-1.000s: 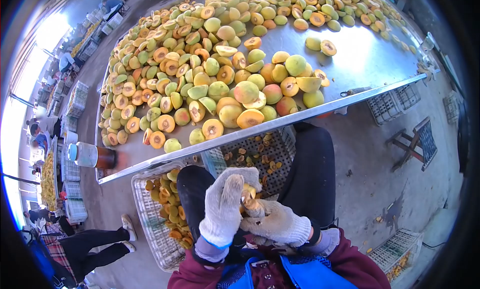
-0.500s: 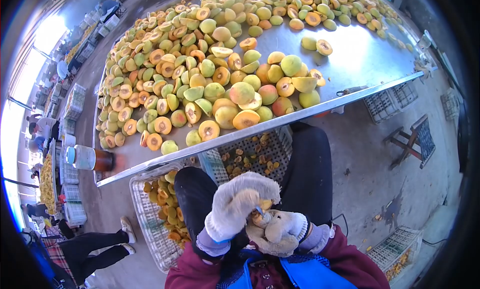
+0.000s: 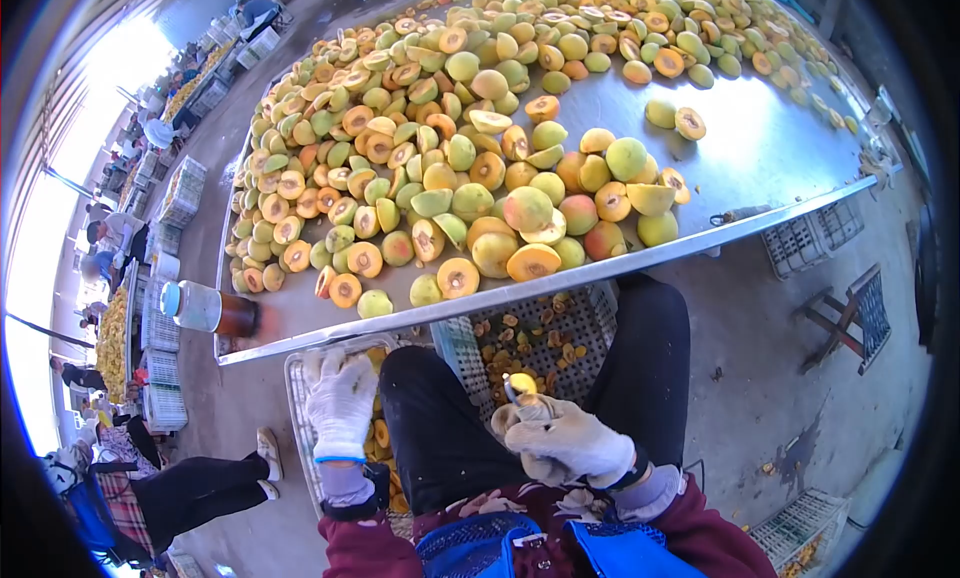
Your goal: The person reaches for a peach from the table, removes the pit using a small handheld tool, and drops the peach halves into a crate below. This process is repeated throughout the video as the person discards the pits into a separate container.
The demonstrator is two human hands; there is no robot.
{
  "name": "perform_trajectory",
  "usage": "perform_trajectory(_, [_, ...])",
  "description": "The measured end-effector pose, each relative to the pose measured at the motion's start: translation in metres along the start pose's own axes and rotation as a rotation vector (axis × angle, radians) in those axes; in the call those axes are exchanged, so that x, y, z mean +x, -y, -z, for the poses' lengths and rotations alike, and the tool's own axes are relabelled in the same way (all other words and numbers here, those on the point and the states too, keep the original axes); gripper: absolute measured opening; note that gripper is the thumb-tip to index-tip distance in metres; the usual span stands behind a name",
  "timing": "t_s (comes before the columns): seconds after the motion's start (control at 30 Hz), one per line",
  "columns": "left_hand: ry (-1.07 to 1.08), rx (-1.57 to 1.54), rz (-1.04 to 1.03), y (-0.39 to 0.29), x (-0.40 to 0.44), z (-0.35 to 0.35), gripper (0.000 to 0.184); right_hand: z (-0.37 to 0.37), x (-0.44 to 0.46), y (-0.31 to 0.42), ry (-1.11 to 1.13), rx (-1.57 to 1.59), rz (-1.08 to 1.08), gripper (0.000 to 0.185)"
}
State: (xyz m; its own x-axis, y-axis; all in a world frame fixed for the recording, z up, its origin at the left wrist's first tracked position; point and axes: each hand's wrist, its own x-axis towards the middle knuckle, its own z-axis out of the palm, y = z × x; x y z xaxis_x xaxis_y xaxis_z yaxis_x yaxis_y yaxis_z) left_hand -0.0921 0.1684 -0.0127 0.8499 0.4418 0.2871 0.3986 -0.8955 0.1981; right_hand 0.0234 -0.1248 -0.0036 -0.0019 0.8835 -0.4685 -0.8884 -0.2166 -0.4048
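My left hand (image 3: 342,403), in a whitish glove, is over the white crate (image 3: 299,403) beside my left knee. Its fingers are stretched out and apart, and no fruit shows in them. Yellow peach halves (image 3: 382,433) lie in that crate, partly hidden by my hand and leg. In front of my lap my right hand (image 3: 570,440), in a soiled glove, is closed around a small pitting tool (image 3: 509,389) with a curved metal tip. A yellow piece (image 3: 524,383) shows right at the tip; whether it touches the tool I cannot tell.
A metal table (image 3: 560,286) ahead carries a big heap of whole and halved peaches (image 3: 460,178). A jar (image 3: 210,309) of brown liquid and a dark-handled tool (image 3: 738,215) lie on it. Between my knees, a teal crate (image 3: 458,356) holds scraps. A stool (image 3: 855,318) stands right; a person's legs (image 3: 200,488) show left.
My left hand has left my right hand and moved left, out over the white crate, with its fingers opening. My right hand keeps the tool. The view has shifted slightly.
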Motion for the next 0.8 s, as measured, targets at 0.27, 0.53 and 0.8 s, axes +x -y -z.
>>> perform_trajectory(0.27, [0.400,-0.053,0.057,-0.092,0.122,-0.057,0.042,-0.008,0.012,0.000,-0.337,-0.269,0.071,0.028])
perform_trajectory(0.53, [0.278,-1.282,0.332,-0.089,0.102,-0.034,0.035,-0.017,0.005,0.017,-0.493,-0.631,0.044,0.035])
perform_trajectory(0.8, [0.337,-1.053,0.292,-0.107,0.033,-0.027,0.034,-0.018,0.010,-0.005,-0.796,-1.041,0.261,0.047])
